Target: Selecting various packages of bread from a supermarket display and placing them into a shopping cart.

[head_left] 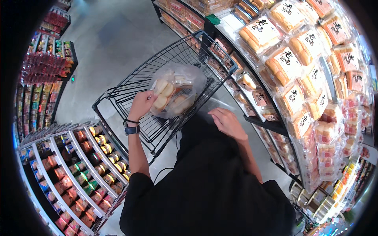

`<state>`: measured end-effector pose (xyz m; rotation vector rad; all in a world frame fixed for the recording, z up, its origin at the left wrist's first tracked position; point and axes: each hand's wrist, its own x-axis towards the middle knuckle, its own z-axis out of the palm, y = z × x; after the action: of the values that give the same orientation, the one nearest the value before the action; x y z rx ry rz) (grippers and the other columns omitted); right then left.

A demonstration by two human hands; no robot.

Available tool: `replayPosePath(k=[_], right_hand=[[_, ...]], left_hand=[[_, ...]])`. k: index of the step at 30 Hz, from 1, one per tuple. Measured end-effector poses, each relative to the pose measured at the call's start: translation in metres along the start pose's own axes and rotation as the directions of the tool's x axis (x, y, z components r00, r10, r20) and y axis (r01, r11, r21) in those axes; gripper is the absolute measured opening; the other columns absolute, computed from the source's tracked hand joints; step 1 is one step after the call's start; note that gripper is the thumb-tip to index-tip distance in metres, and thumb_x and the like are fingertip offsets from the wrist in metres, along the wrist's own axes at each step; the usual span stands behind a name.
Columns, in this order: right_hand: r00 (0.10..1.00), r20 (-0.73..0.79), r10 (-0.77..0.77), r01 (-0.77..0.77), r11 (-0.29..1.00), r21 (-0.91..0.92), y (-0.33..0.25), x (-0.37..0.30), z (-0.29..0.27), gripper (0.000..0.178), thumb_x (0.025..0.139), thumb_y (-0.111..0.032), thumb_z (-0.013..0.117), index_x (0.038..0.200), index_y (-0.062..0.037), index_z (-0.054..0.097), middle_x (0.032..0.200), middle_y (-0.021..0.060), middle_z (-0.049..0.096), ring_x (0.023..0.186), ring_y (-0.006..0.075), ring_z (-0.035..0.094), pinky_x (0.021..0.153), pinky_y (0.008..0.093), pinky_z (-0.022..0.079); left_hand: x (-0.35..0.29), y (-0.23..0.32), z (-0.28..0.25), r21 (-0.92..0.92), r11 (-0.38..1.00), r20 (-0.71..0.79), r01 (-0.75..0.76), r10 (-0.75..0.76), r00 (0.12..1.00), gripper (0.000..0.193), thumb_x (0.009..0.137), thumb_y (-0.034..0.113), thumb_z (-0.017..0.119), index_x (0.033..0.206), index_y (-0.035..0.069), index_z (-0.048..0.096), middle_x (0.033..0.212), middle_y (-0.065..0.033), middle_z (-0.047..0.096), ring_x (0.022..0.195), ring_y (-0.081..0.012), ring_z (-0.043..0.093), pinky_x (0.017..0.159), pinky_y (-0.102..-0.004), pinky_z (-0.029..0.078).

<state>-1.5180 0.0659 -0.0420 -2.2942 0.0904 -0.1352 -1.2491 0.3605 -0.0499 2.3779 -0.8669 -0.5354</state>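
Note:
A black wire shopping cart (130, 78) stands in front of me. Inside it sits a clear plastic bag (199, 76) with pale, rounded buns (163, 92) showing through. My left hand (142, 104) reaches over the cart from the left; its curled fingers pinch the bag's left edge beside the buns. A dark watch and a thin band circle that wrist. To the right of the cart, my right hand (227, 122) hangs in the air, fingers loosely stretched and nothing in them. The bag's lower part is partly hidden by the cart wires.
A tall display of bagged bread loaves (285, 65) stands close on the right, with lower shelves (254, 88) beneath. On the near left is a rack of packaged cups and tubs (75, 173). More snack shelves (47, 78) line the far left. Grey floor (106, 43) stretches ahead.

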Motion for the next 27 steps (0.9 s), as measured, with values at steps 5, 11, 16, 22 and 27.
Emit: replayPosePath(k=[5,11,16,22,27], right_hand=[[0.996,-0.066,-0.064,0.065,0.998,0.013,0.024,-0.046,-0.022,0.016,0.095,-0.008,0.063,0.109,-0.0036,0.068,0.105,0.0138,0.070,0.099,0.0356,0.067,0.088,0.0432,0.054],[0.979,-0.184,0.088,-0.034,0.960,0.278,0.059,-0.088,-0.059,0.022,0.103,-0.014,0.060,0.122,-0.0041,0.065,0.118,0.0118,0.069,0.103,0.0308,0.069,0.091,0.0388,0.054],[0.966,-0.040,0.255,0.042,-0.005,0.999,0.095,-0.113,-0.057,0.061,0.108,-0.056,0.041,0.144,-0.0077,0.050,0.142,0.0103,0.060,0.124,0.0220,0.061,0.101,0.0427,0.049],[0.978,-0.136,0.157,0.191,-0.424,0.885,0.091,-0.159,-0.091,0.071,0.103,-0.070,0.035,0.151,-0.0178,0.043,0.147,0.0092,0.057,0.134,0.0235,0.054,0.106,0.0483,0.044],[0.941,-0.329,0.078,0.301,-0.637,0.710,0.116,-0.187,-0.104,0.068,0.104,-0.066,0.037,0.154,-0.0206,0.041,0.142,0.0084,0.059,0.126,0.0248,0.058,0.090,0.0464,0.057]], left_hand=[[-0.031,0.140,-0.059,-0.304,0.949,0.007,-0.078,0.084,0.996,0.027,0.095,0.017,0.069,0.080,-0.002,0.058,0.063,-0.0031,0.050,0.062,-0.0098,0.042,0.057,-0.0298,0.036],[-0.056,0.237,-0.067,-0.686,0.642,-0.081,-0.343,0.401,0.913,0.021,0.095,0.017,0.065,0.080,0.002,0.060,0.068,-0.0012,0.055,0.060,-0.0095,0.047,0.055,-0.0303,0.035],[-0.038,0.306,-0.033,-0.983,0.009,-0.157,-0.183,0.482,0.862,0.014,0.098,0.012,0.056,0.085,0.008,0.052,0.064,-0.0001,0.045,0.055,-0.0108,0.042,0.052,-0.0305,0.034],[0.009,0.413,0.021,-0.997,0.083,0.056,0.005,0.626,0.778,0.016,0.101,0.016,0.051,0.087,0.008,0.050,0.061,0.0006,0.045,0.051,-0.0118,0.045,0.046,-0.0269,0.039],[0.041,0.457,0.052,-0.967,0.255,0.151,0.025,0.490,0.858,0.018,0.100,0.015,0.057,0.105,-0.002,0.058,0.069,-0.0021,0.054,0.051,-0.0090,0.047,0.043,-0.0245,0.042]])
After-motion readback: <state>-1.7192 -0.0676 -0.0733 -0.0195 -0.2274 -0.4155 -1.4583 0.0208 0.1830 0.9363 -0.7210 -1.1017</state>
